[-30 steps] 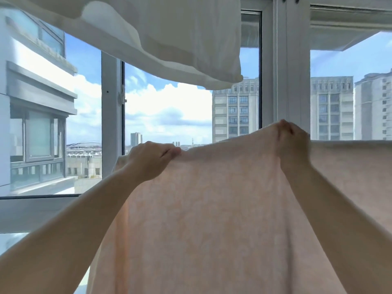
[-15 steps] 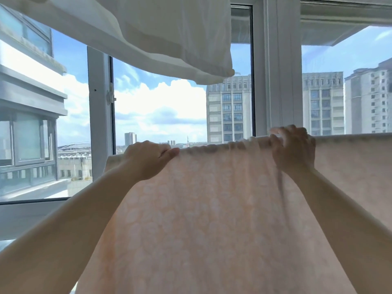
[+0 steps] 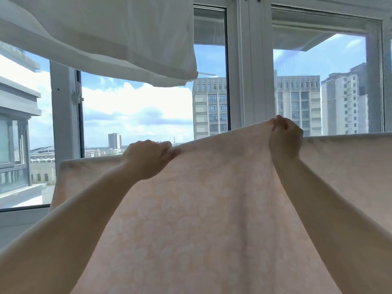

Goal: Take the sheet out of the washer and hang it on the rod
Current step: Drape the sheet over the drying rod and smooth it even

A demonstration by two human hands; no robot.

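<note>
A pale peach sheet [image 3: 212,219] with a faint round pattern hangs in front of me and fills the lower half of the view. Its top fold runs level from left to right, draped over a rod that the cloth hides. My left hand [image 3: 148,158] pinches the top edge left of centre. My right hand [image 3: 286,141] grips the edge further right and lifts it into a peak above the fold line. The washer is not in view.
A white pillowcase or cloth [image 3: 101,37] hangs overhead at the upper left. White window frames [image 3: 248,66] stand close behind the sheet, with tall buildings and sky outside. A window sill [image 3: 21,217] runs along the lower left.
My right hand has raised its part of the sheet's top edge again after lowering it to the fold line. My left hand has slid right along the edge.
</note>
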